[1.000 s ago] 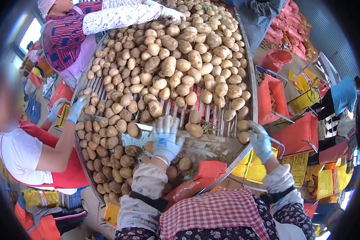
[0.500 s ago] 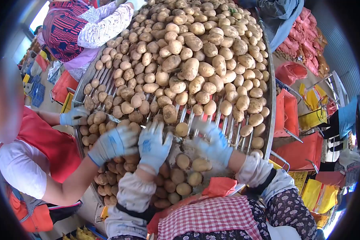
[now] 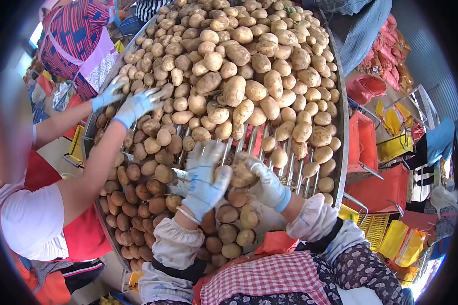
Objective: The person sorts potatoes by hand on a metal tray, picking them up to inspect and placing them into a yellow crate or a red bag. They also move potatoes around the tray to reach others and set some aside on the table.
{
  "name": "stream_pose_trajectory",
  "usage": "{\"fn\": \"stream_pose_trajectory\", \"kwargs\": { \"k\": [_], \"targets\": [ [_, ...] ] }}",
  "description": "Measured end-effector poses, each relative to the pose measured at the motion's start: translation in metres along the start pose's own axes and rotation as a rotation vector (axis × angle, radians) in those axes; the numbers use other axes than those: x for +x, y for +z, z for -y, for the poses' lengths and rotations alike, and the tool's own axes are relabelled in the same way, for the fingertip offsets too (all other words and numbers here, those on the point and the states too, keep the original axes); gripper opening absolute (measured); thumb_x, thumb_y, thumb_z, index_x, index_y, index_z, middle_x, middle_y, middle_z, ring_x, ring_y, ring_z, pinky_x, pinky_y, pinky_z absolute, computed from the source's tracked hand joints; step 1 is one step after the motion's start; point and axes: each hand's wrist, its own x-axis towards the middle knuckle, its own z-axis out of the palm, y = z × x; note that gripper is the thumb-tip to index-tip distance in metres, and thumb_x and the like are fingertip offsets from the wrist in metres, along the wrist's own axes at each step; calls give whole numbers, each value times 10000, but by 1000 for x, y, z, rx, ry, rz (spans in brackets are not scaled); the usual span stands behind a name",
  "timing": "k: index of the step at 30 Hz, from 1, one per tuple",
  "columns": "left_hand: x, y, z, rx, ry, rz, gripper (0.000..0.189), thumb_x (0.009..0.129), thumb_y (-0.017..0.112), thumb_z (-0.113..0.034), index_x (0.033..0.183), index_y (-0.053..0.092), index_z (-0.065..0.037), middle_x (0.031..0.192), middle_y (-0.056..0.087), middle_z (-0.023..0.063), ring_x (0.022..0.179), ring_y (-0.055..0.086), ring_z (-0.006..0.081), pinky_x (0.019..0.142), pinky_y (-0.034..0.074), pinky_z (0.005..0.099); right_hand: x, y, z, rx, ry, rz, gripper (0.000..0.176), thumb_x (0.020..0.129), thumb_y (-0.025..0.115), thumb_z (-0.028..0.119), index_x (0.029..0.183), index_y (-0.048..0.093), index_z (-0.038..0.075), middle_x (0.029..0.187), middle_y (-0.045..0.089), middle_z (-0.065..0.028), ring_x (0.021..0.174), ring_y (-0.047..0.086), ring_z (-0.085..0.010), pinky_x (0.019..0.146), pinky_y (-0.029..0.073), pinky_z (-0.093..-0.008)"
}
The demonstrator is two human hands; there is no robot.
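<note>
My left hand (image 3: 203,178), in a pale blue glove, is held over the slatted metal rack (image 3: 291,165) with its fingers spread and nothing in it. Just to its right, my right hand (image 3: 267,184) has its fingers curled round the side of a brown potato (image 3: 242,173), somewhat blurred. Beyond both hands a large heap of potatoes (image 3: 234,91) covers the rack. Closer to my body, more potatoes (image 3: 228,233) lie below the rack's near end, beside a red cloth (image 3: 276,243).
At the left a co-worker's two gloved hands (image 3: 136,105) reach over the potatoes. Another person (image 3: 76,40) stands at the upper left. Red bins (image 3: 362,142), yellow crates (image 3: 370,229) and red sacks (image 3: 384,51) are on the right.
My right hand has moved left and closed on a potato near my left hand. The co-worker's hands have moved up the heap. Potatoes near the rack's left side have shifted toward me.
</note>
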Motion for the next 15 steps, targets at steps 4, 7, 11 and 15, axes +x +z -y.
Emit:
{"fn": "stream_pose_trajectory", "kwargs": {
  "k": [4, 7, 11, 15],
  "targets": [
    [-37, -24, 44, 732, -236, 73, 595, 873, 548, -449, 1315, 545, -50, 1443, 420, 158, 1360, 320, 401, 1150, 129, 545, -1, -6, -30, 806, 208, 38, 608, 972, 376, 544, 1298, 492, 43, 1148, 625, -211, 963, 643, -351, 741, 536, -439],
    [-83, -31, 19, 687, -194, 241, 627, 850, 568, -453, 1296, 551, -14, 1435, 423, 161, 1362, 314, 399, 1151, 127, 553, -10, -10, -12, 1046, 336, 176, 647, 948, 402, 575, 1333, 478, 60, 1190, 610, -210, 1070, 598, -408, 868, 508, -505],
    [-128, -44, -29, 665, -298, 325, 641, 836, 584, -456, 1296, 549, -11, 1460, 390, 150, 1389, 275, 392, 1140, 142, 580, -20, -8, 4, 956, 283, 224, 582, 918, 571, 457, 1357, 456, 93, 1236, 599, -110, 1111, 602, -301, 860, 515, -441],
    [-176, -58, -51, 809, -370, 209, 745, 797, 640, -383, 1401, 406, -15, 1506, 308, 187, 1396, 267, 400, 1130, 183, 572, -32, -13, -13, 716, 274, 207, 550, 910, 602, 386, 1350, 460, 90, 1204, 606, -98, 1063, 612, -250, 877, 504, -402]
  ]
}}
